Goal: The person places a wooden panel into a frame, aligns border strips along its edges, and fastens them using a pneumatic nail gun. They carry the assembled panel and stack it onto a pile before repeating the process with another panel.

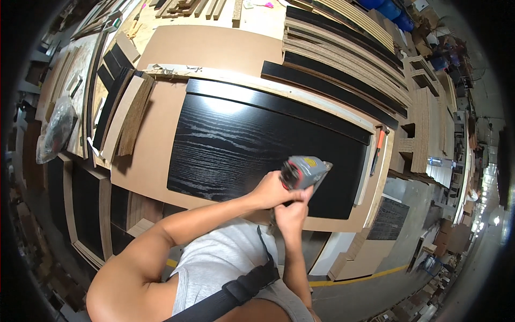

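Observation:
A grey nail gun [311,170] with red and black parts is held over the right half of a black wood-grain panel [230,145]. My left hand [268,190] is closed against its near left side, the fingers partly hidden behind it. My right hand [292,217] is wrapped round the tool just below, close to the panel's near edge. The two hands touch or nearly touch. Where the tool's nose meets the work cannot be made out. A black strip [279,115] runs along the panel's far edge, and a pale strip [363,174] lies along its right end.
Brown board [145,155] lies under the panel. A hammer [379,147] with an orange handle rests at the right. Stacked black and raw strips [343,64] fill the far right; more boards [126,115] stand at the left. A plastic-wrapped bundle [58,129] hangs at the far left.

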A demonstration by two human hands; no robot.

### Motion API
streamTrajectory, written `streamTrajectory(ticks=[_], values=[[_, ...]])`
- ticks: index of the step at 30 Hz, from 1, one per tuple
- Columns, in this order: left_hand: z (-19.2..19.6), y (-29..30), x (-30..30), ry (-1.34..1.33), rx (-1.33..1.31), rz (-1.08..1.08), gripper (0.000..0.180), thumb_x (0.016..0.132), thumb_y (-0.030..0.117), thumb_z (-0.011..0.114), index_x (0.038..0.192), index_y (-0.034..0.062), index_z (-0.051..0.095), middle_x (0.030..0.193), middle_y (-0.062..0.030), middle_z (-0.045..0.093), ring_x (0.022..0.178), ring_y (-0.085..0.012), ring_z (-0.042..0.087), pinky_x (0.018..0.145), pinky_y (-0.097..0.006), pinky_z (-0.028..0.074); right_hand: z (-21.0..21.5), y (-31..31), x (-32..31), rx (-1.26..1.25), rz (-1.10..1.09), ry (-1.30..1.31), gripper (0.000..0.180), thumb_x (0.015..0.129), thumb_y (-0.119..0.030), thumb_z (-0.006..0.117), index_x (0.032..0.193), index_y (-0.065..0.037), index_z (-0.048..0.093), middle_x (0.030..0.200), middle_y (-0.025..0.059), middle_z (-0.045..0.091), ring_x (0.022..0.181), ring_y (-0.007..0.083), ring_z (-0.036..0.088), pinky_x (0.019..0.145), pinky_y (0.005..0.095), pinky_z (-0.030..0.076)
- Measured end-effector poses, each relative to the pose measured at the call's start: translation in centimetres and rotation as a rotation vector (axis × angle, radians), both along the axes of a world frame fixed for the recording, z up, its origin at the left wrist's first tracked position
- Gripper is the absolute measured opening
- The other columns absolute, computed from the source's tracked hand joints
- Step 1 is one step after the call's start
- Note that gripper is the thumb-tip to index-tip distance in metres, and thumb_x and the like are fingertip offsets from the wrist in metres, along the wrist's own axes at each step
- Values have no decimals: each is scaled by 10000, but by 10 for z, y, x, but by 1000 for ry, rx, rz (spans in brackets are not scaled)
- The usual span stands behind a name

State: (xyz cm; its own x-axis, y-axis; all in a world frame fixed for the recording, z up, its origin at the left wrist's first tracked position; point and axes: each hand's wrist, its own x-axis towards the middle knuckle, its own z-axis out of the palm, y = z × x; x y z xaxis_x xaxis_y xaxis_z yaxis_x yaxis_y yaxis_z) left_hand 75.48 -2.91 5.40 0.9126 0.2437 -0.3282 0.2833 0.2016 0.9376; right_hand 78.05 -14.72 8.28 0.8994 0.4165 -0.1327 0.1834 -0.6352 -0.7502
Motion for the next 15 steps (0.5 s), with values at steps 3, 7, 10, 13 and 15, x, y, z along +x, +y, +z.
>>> streamTrajectory(ticks=[3,7,10,13,15], values=[[17,18,18,-66,33,-352,488,784,328,841,1100,-18,706,948,-134,743,872,-196,701,826,-338,552,-5,-26,38,301,-130,294,388,788,-54,737,1134,34,586,972,144,712,897,231,702,799,359,540],[9,77,61,-293,718,-241,516,771,383,815,1116,17,701,1087,-177,705,1027,-351,672,902,-431,536,-18,-77,72,271,-277,425,147,804,-24,714,910,30,628,845,28,636,735,101,571,670,290,474],[-40,162,75,50,1282,-114,783,727,410,847,1325,10,539,1405,-230,502,1312,-396,479,1096,-499,382,-16,-92,88,44,-311,429,172,759,28,691,891,11,581,800,65,633,668,140,601,648,284,491],[-83,230,50,304,1470,-148,951,713,459,852,1452,51,415,1519,-247,360,1425,-405,333,1169,-548,252,-20,-97,105,42,-278,458,145,741,0,689,850,-11,594,711,36,616,615,150,594,618,286,480],[-81,249,33,421,1482,-37,973,727,483,838,1456,7,402,1527,-248,351,1442,-395,315,1180,-537,246,-29,-108,111,21,-201,430,167,726,-2,659,885,-14,609,714,39,615,623,149,592,613,279,471]])
